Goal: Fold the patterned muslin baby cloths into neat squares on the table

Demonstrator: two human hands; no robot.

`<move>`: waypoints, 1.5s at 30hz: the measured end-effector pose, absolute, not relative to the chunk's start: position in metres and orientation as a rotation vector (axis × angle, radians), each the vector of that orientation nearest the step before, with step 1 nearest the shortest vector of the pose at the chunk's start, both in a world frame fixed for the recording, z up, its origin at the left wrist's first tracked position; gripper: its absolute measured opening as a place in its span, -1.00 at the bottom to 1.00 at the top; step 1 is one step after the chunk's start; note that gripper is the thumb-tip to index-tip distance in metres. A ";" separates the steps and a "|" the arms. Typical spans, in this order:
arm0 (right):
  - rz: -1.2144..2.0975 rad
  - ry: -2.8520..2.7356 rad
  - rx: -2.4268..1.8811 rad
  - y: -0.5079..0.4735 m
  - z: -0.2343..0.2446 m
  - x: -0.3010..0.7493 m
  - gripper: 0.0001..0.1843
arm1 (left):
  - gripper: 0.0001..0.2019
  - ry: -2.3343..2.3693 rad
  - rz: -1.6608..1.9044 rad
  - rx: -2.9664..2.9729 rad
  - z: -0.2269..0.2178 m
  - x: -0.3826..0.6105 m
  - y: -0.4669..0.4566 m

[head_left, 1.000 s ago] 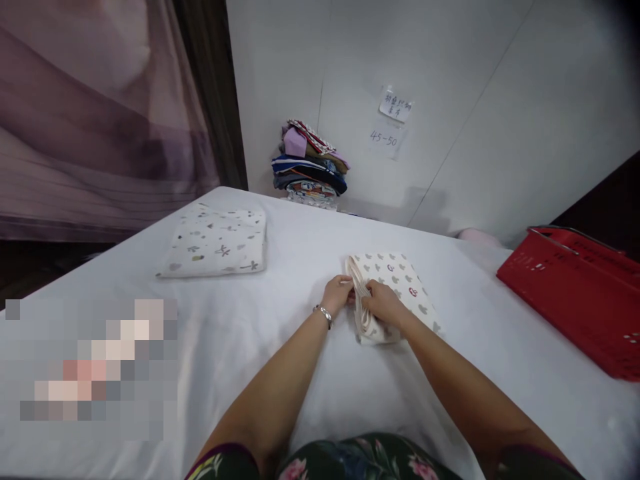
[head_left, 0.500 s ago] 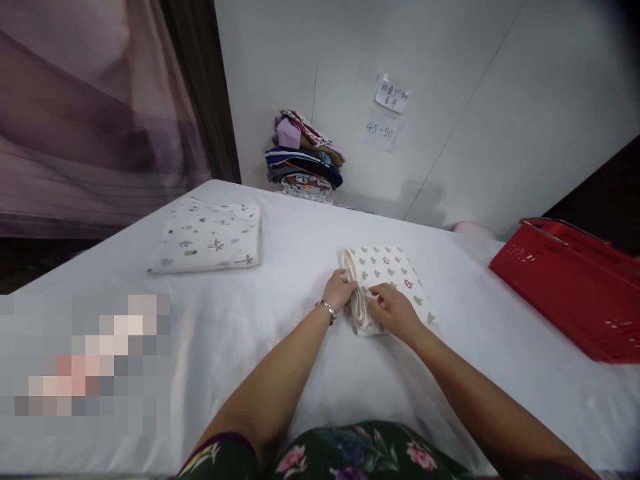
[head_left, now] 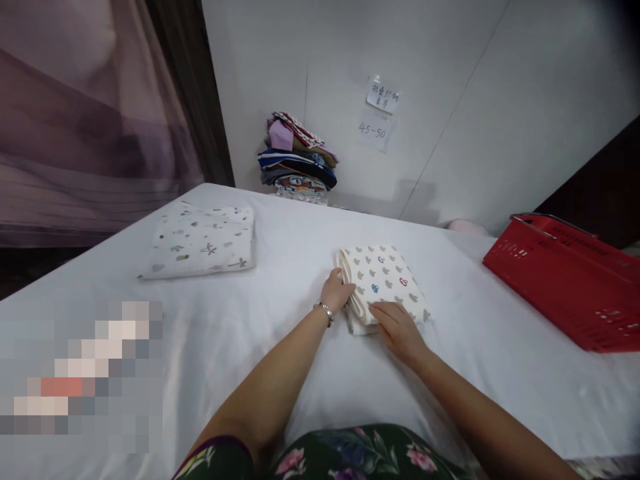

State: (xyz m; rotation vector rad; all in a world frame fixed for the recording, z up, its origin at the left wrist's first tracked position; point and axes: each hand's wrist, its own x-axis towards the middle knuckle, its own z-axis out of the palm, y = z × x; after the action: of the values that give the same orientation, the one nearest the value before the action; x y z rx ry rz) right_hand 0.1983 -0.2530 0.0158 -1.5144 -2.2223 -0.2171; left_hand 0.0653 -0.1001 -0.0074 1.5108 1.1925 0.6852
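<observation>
Hands meet at one small folded cloth (head_left: 383,277), cream with a print of little grey, red and blue shapes, which lies flat on the white-covered bench (head_left: 280,347) just ahead of the person, right of centre. The left hand (head_left: 338,291), a bracelet (head_left: 326,311) at its wrist, is loosely cupped with its fingers against the cloth's thick left edge, where the layers show as a rounded stack; it clasps nothing. The right hand (head_left: 397,328) lies spread, palm down, on the near edge, pressing and not pinching. To tidy a fold like this well, I judge the left hand should act as a stop while the right smooths away from it toward the far right corner, so the layers line up and no crease is pushed inward. Light, even pressure suits thin fabric; dragging would likely slide the whole bundle across the smooth sheet. The near left corner looks slightly uneven and merits attention. Another folded cloth (head_left: 200,241) lies well apart to the left, a red basket (head_left: 565,287) sits to the right, and a pile of garments (head_left: 297,160) stands by the wall.
</observation>
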 end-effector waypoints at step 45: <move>0.127 -1.746 -2.403 -0.163 -0.003 0.302 -0.28 | -0.34 1.249 0.671 1.649 0.005 0.061 -0.110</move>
State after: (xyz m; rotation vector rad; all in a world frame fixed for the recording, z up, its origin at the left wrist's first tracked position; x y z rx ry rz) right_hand 0.3016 -0.1633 -0.0034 -2.4035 -1.7462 0.1272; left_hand 0.0611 -0.1100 0.0046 1.6491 1.2493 0.6710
